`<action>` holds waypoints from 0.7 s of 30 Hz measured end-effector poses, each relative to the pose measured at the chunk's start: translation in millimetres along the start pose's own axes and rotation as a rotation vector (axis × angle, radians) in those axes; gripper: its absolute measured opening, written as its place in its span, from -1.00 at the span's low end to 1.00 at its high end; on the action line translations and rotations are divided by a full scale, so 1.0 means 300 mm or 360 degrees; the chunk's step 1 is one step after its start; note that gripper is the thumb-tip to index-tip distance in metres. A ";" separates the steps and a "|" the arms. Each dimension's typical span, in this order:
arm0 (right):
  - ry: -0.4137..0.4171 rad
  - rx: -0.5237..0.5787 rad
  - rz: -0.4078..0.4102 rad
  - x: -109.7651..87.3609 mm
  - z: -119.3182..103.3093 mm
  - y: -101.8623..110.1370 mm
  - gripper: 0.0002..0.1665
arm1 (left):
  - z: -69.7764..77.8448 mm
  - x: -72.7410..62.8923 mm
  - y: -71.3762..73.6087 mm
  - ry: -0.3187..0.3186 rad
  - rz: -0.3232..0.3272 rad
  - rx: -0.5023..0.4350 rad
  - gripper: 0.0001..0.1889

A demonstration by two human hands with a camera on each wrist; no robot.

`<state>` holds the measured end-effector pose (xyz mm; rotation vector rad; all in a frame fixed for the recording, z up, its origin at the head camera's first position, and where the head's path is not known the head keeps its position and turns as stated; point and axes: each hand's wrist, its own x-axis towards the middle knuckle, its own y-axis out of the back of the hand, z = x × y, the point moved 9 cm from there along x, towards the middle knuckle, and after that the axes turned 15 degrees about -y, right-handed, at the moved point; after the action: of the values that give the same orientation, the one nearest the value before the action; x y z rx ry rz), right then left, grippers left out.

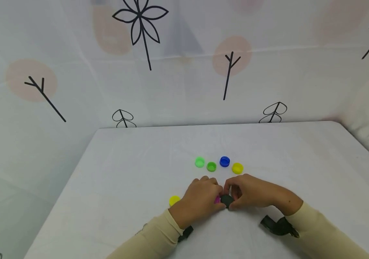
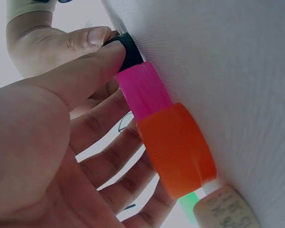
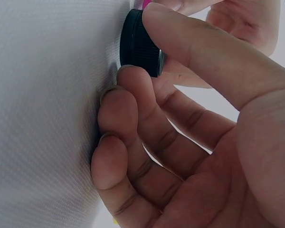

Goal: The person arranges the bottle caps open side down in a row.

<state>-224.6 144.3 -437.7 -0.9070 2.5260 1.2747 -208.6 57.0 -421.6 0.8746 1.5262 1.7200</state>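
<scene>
A black bottle cap (image 1: 227, 201) lies on the white table between both hands. My right hand (image 1: 252, 190) pinches it with thumb and index finger, the other fingers curled against the cloth. From the other side my left hand (image 1: 200, 198) has its thumb (image 2: 115, 53) on the same black cap, with its fingers bent behind the row. Beside the black cap stands a pink bottle cap (image 2: 145, 90), and then a wider orange cap (image 2: 175, 147), hidden by my left hand in the head view. Past it is a beige cap (image 2: 228, 209) with printed writing.
Behind the hands lie a light green cap (image 1: 199, 162), a green cap (image 1: 212, 166), a blue cap (image 1: 224, 161) and a yellow cap (image 1: 237, 168). Another yellow cap (image 1: 174, 200) shows left of my left wrist. A patterned cloth (image 1: 184, 86) hangs behind the table (image 1: 132, 162).
</scene>
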 end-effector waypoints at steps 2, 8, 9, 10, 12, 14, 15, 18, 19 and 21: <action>0.0002 -0.0005 -0.0003 -0.001 0.000 0.002 -0.68 | 0.000 0.002 0.001 0.0000 -0.0005 -0.0003 -0.73; -0.0010 -0.0027 -0.0012 -0.003 -0.007 0.005 -0.67 | 0.002 0.005 0.004 0.0008 -0.0016 0.0036 -0.73; -0.0016 -0.0030 -0.0009 -0.004 -0.008 0.007 -0.67 | 0.004 0.007 0.007 0.0008 -0.0015 0.0043 -0.73; -0.0021 -0.0035 -0.0004 -0.006 -0.009 0.010 -0.67 | 0.005 0.008 0.008 0.0009 -0.0015 0.0053 -0.72; -0.0031 -0.0040 0.0007 -0.007 -0.008 0.012 -0.66 | 0.008 0.010 0.011 0.0005 -0.0032 0.0061 -0.71; -0.0041 -0.0045 0.0011 -0.007 -0.007 0.011 -0.66 | 0.008 0.005 0.018 0.0003 -0.0066 0.0077 -0.67; -0.0045 -0.0048 0.0013 -0.006 -0.006 0.009 -0.66 | 0.006 0.001 0.025 0.0009 -0.0078 0.0079 -0.65; -0.0064 -0.0052 0.0019 -0.003 -0.004 0.002 -0.66 | -0.012 -0.025 0.065 0.0040 -0.0084 0.0052 -0.58; -0.0075 -0.0056 0.0020 -0.002 -0.004 0.001 -0.65 | -0.025 -0.036 0.087 0.0057 -0.0065 0.0037 -0.57; -0.0119 -0.0071 0.0016 0.000 -0.003 0.000 -0.63 | -0.060 -0.060 0.129 0.0106 -0.0023 -0.0008 -0.56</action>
<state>-224.5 143.5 -437.3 -0.8405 2.4578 1.3466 -215.7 28.5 -385.8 0.8092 1.5674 1.7579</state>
